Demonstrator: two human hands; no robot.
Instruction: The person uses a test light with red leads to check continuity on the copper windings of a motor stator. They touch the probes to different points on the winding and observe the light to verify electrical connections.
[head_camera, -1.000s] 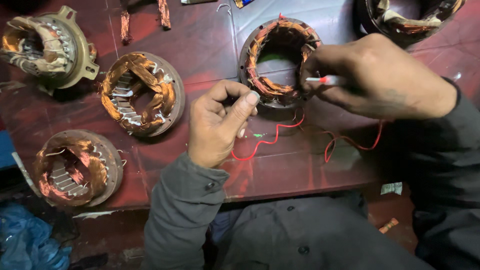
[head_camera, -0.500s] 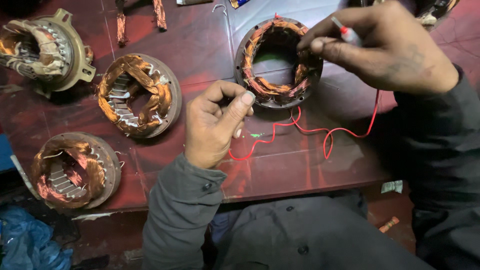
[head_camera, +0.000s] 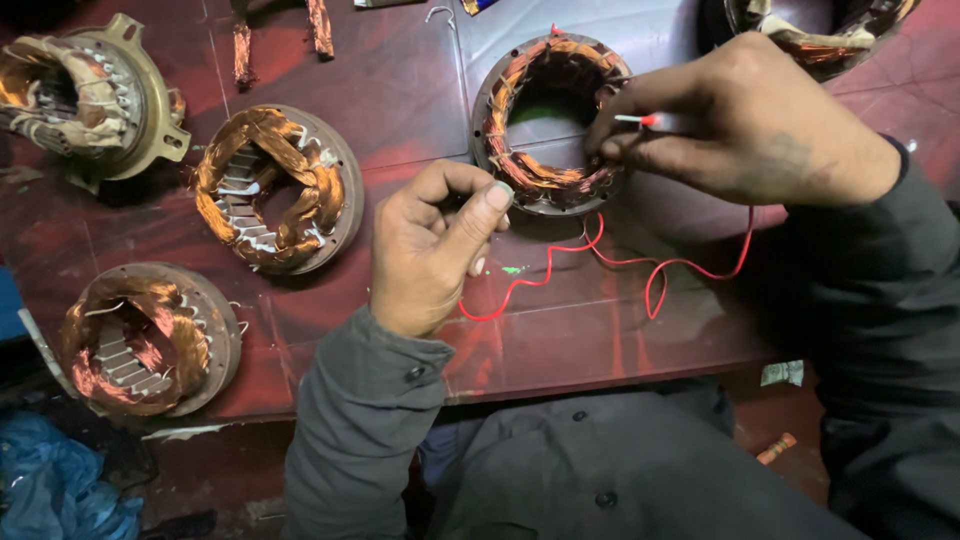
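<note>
The stator (head_camera: 553, 125) being worked on lies flat on the dark red table (head_camera: 400, 90), a metal ring with copper windings packed round its open middle; it sits up near the far edge, between the two hands and slightly beyond them. The right hand (head_camera: 745, 130) comes in from the right and rests over the ring's right rim, its fingers (head_camera: 625, 150) bunched and pressed down onto the copper there; pinched in that same hand is a slim red-and-white probe (head_camera: 640, 121), its tip pointing left across the ring's opening. The left hand (head_camera: 435, 250) lies on the table just below and left of the ring, loosely curled, thumb (head_camera: 480, 215) pressed against the bent forefinger as if nipping something small; whether anything is actually between them I cannot tell. That thumb tip is just beside the ring's lower left rim, not quite on it. A thin red wire (head_camera: 600, 262) snakes over the table from under the left hand, loops below the ring and climbs toward the right wrist. Further out to the left lie three more wound stators: one (head_camera: 275, 190) near the left hand; one (head_camera: 150, 335) at the table's near corner; one (head_camera: 85, 90) in a pale housing at the far left.
</note>
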